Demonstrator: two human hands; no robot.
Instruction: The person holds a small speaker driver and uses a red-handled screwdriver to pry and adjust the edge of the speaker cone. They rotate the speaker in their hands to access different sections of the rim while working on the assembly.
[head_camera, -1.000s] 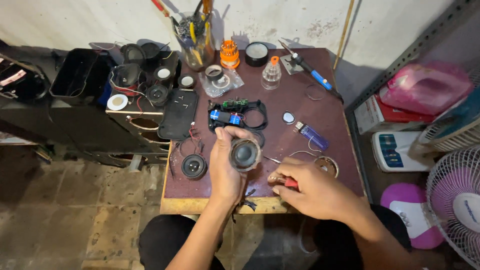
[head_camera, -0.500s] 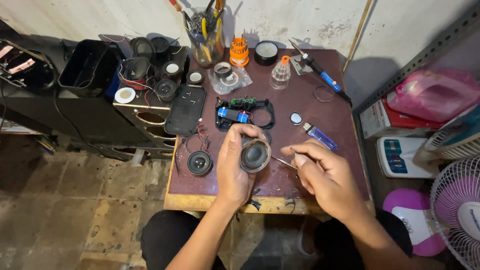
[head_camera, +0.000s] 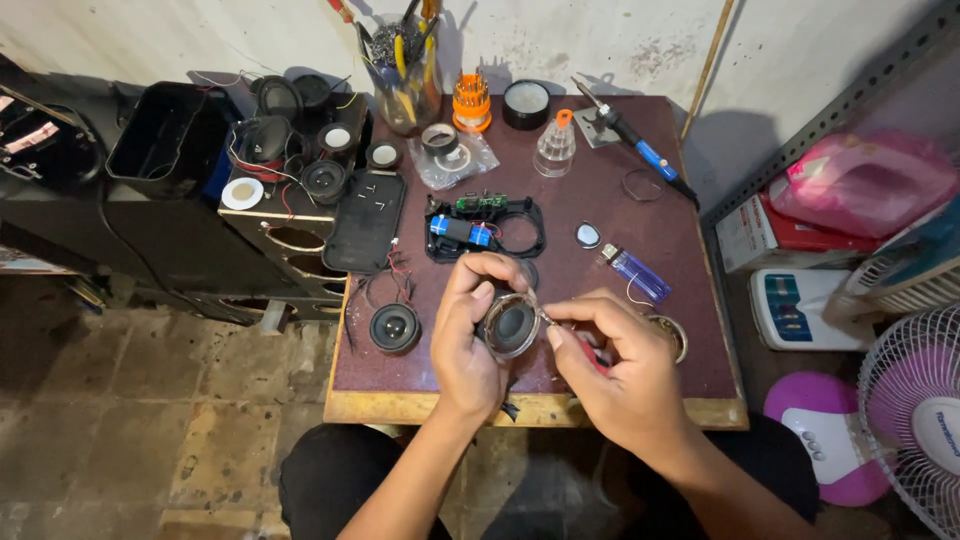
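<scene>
Maroon table (head_camera: 600, 300), spkr driver (head_camera: 395, 327), blue lighter (head_camera: 636, 272), soldering iron (head_camera: 632, 148)

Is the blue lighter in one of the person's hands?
No, the blue lighter lies on the table, apart from both hands; the left hand holds a small round speaker.

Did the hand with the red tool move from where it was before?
Yes. The right hand lifted off the table's front edge toward the small round speaker held by the left hand.

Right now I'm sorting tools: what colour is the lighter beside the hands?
Translucent blue lighter, clearest in the head view.
</scene>
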